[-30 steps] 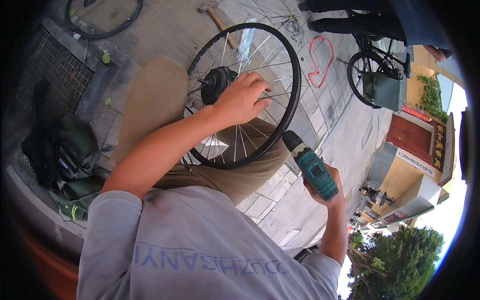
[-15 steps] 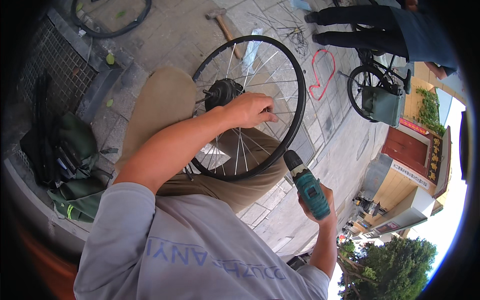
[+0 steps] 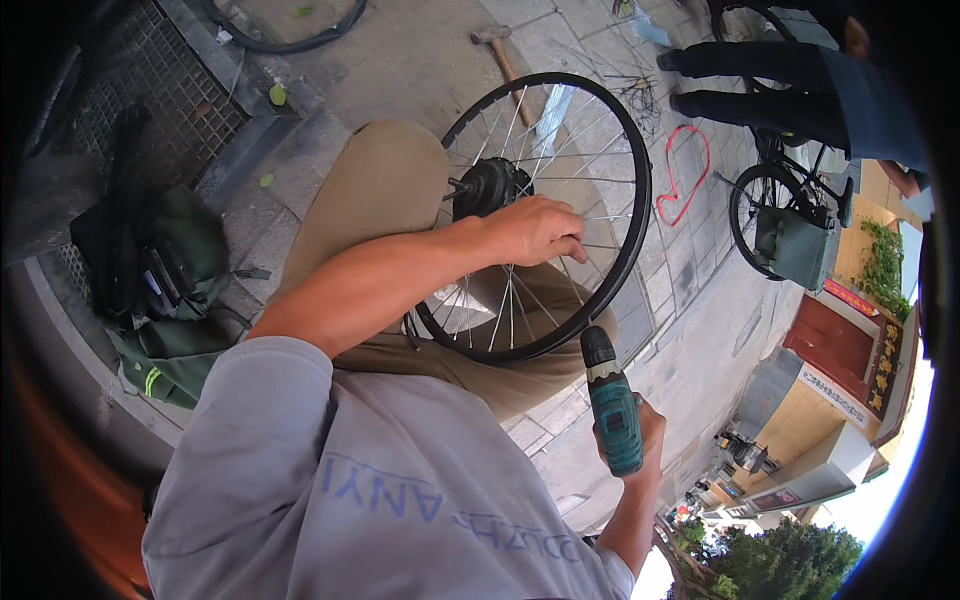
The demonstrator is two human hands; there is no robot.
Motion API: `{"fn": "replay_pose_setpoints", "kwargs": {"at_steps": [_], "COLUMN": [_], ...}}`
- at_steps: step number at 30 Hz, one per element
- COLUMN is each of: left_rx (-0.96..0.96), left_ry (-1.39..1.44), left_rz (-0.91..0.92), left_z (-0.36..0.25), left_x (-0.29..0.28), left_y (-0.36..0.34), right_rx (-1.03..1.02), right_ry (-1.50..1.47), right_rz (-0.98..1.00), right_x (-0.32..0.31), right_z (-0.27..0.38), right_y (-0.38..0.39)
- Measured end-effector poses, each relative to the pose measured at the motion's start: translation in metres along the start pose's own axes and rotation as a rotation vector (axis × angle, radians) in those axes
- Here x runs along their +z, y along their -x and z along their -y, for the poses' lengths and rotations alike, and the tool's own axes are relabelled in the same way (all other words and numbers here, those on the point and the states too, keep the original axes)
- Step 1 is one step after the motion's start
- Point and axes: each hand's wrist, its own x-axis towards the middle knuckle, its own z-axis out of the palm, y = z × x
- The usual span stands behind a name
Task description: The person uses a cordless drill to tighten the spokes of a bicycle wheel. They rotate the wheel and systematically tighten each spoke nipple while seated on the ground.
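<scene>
A bicycle wheel (image 3: 645, 175) with a black rim, thin silver spokes and a thick dark hub (image 3: 485, 187) leans across my lap. My left hand (image 3: 545, 230) reaches over the spokes, its fingers curled and closed on a spoke inside the rim; the fingertips are partly hidden. Wrapped round the handle of a teal cordless drill (image 3: 615, 425) is my right hand (image 3: 645, 435). The drill's black chuck points at the outer edge of the rim, at its lower right side. Whether a bit touches the rim I cannot tell.
Beyond the wheel lie a hammer (image 3: 505, 62), loose spokes (image 3: 635, 95) and a red rim strip (image 3: 682, 190). A tyre (image 3: 290, 45) is at the far left, a green bag (image 3: 180, 250) nearer. Another person (image 3: 770, 100) stands beside a parked bicycle (image 3: 765, 215).
The whole view has shifted, with the surroundings now further right. The drill has turned more upright, its chuck still close to the rim. My left hand stays at the spokes.
</scene>
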Motion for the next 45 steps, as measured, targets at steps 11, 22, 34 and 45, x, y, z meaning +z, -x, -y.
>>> {"fn": "replay_pose_setpoints", "kwargs": {"at_steps": [11,22,34,45], "left_rx": [-0.034,-0.002,-0.139,-0.136], "left_ry": [-0.050,-0.173,-0.155,-0.177], "left_rz": [0.116,0.167,0.230,0.385], "left_z": [0.000,0.014,0.008,0.004], "left_x": [0.003,0.023,0.003,-0.039], "left_y": [0.004,-0.021,-0.041,-0.016], "right_rx": [-0.010,-0.040,-0.196,-0.277], "right_ry": [-0.037,-0.007,0.037,-0.002], "right_rz": [-0.065,-0.045,-0.017,-0.033], "right_x": [0.033,0.021,-0.024,-0.005], "right_z": [-0.007,-0.039,-0.012,0.014], "right_y": [0.019,0.010,-0.028,-0.014]}}
